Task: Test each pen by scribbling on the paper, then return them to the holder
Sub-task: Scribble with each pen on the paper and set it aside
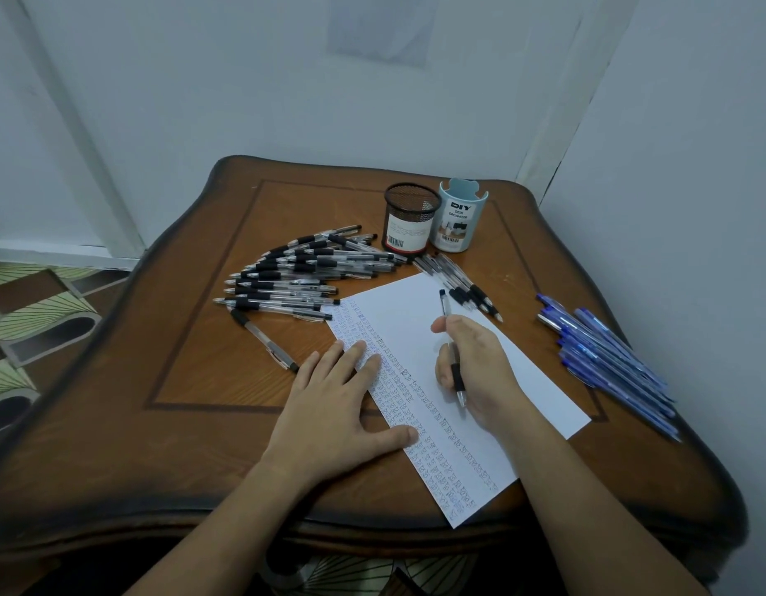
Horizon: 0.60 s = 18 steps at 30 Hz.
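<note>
Pen (457, 374) pinched in curled fingers of right hand (484, 372), tip at paper (411, 307); butt end pointed away toward mesh holder (411, 219), well beyond, nearer this hand; left hand (329, 410) spread flat, pinned paper edge.

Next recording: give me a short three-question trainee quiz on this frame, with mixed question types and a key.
1. True or false: the left hand rests with straight fingers on the paper.
2. Which hand grips the pen? A: left hand. B: right hand.
3. Fill in: the blue pens lie on the table to the person's ___ of the paper.
Key: 1 true; 2 B; 3 right.
</note>
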### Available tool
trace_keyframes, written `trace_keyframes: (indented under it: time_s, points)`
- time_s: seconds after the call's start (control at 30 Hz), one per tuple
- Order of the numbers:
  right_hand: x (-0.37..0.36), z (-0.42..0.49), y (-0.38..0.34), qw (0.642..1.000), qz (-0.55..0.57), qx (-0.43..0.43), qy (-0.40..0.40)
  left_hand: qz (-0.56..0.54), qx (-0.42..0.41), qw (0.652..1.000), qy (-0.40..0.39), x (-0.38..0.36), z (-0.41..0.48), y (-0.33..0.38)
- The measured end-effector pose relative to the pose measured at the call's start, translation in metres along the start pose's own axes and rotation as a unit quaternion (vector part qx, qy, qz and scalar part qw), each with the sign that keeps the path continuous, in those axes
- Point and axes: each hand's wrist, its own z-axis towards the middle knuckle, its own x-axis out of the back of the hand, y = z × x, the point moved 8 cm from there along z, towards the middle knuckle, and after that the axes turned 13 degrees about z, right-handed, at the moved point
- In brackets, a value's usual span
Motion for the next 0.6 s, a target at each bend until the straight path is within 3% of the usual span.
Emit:
trace_keyframes:
  time_s: [0.23,0.37,0.5,0.6]
  points:
    - [0.001,0.012,0.001,0.996,0.050,-0.072,-0.016,-0.009,-0.006,1.000,0.004,0.002,-0.001,0.000]
    - [0.016,0.043,-0.022,0.995,-0.089,-0.050,-0.002,-0.012,-0.006,1.000,-0.005,0.003,-0.002,0.000]
    - [0.039,0.079,-0.066,0.972,-0.218,0.061,0.069,-0.017,-0.007,1.000,-0.010,0.003,-0.002,0.000]
    - [0.062,0.105,-0.072,0.950,-0.277,0.068,0.125,-0.027,-0.007,1.000,-0.004,0.004,-0.002,0.000]
